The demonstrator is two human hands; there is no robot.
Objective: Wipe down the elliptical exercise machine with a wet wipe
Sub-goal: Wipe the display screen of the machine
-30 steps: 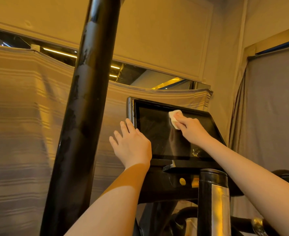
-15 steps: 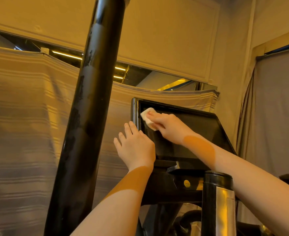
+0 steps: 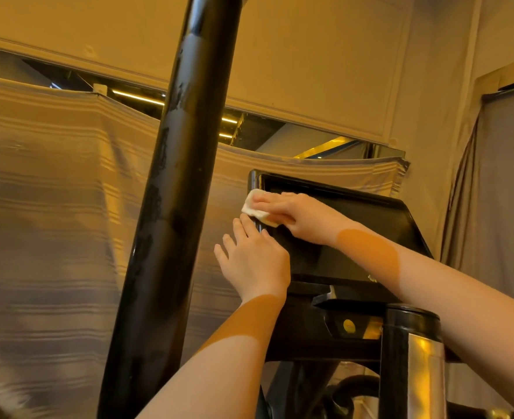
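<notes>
While the striped curtain (image 3: 53, 207) hangs across the left of the room, a thick black pole (image 3: 171, 207) of the machine rises in front of it, its surface blotchy, and I cannot tell whether that is damp or wear. Next comes the left hand (image 3: 254, 261), fingers straight and relaxed, holding nothing, its fingertips resting against the left edge of the screen (image 3: 355, 237) as if to steady it. Just above, the right hand (image 3: 295, 213) presses a folded wet wipe (image 3: 257, 207) flat onto the screen's top left corner, fingers laid over it rather than curled round it. By my reckoning the job is partway: the screen is getting its wipe now, while the post (image 3: 416, 358) with the shiny metal band at lower right and the frame below likely still wait. No bin, tub or wipe packet is in sight.
</notes>
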